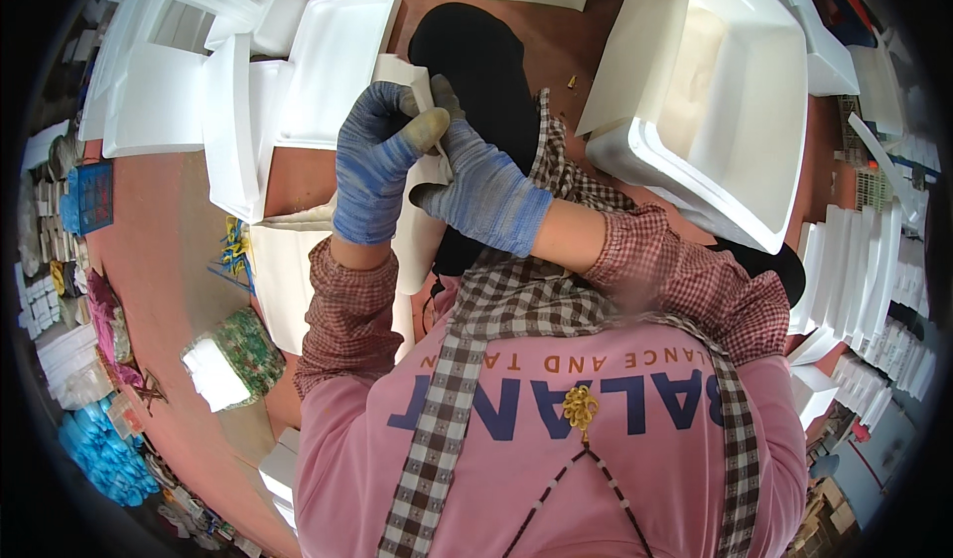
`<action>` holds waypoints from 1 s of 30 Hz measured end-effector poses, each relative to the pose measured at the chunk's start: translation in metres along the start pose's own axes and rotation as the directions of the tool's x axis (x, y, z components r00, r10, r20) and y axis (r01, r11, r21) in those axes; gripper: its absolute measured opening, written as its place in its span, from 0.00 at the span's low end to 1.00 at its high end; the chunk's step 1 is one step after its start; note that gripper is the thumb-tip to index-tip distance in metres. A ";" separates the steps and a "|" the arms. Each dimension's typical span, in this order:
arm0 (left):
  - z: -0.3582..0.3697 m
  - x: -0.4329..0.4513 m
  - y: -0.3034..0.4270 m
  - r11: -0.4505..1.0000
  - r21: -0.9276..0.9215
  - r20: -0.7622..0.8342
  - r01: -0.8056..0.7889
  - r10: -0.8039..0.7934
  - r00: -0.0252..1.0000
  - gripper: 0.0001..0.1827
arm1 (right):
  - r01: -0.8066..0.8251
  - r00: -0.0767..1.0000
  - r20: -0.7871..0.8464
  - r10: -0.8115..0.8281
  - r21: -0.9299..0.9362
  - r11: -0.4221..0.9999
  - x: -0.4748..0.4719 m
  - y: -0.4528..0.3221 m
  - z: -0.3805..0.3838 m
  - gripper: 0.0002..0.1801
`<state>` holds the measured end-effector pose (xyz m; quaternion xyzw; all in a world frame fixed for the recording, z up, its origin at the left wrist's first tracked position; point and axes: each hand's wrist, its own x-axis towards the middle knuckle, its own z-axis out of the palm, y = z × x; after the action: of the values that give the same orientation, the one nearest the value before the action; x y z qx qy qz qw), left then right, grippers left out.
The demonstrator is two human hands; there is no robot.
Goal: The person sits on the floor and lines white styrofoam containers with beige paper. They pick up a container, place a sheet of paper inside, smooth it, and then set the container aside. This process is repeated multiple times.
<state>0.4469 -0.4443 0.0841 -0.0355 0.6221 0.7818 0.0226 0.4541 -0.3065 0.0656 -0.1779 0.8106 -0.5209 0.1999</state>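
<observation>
My left hand point(376, 163), in a blue knitted work glove with darker fingertips, grips a thin off-white sheet point(422, 85) between thumb and fingers. My right hand point(484, 186), gloved alike, meets it at the same sheet, its fingers along the sheet's right side. The lower part of the sheet hangs behind the hands, so its full shape is hidden. Both hands are above my black-clad leg point(476, 59). An open white foam box point(730, 104) stands tilted to the right of the hands, with a cream sheet against its inner wall. A white foam lid point(339, 66) lies to the left.
More white foam boxes point(156, 96) are at the upper left. Cream sheets point(287, 275) stand beside my left forearm. A camouflage-patterned bundle point(249, 357) and a blue crate point(88, 197) are on the left. Stacked white foam pieces point(849, 275) line the right side.
</observation>
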 end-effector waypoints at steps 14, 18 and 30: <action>0.016 0.012 0.006 0.996 -0.024 0.161 0.089 -0.084 0.983 0.13 | 0.112 0.985 -0.158 -0.073 0.256 0.960 -0.007 -0.001 -0.025 0.65; 0.017 0.014 0.006 0.994 -0.013 0.156 0.106 -0.103 0.982 0.13 | 0.199 0.970 -0.203 -0.135 0.343 0.918 -0.010 -0.002 -0.029 0.64; 0.023 0.024 0.001 0.992 0.014 0.163 0.124 -0.124 0.979 0.10 | 0.207 0.977 -0.176 -0.119 0.658 0.724 -0.015 0.017 -0.041 0.39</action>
<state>0.4221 -0.4222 0.0882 -0.0097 0.6162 0.7779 0.1225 0.4446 -0.2610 0.0670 -0.1323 0.5595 -0.8035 0.1544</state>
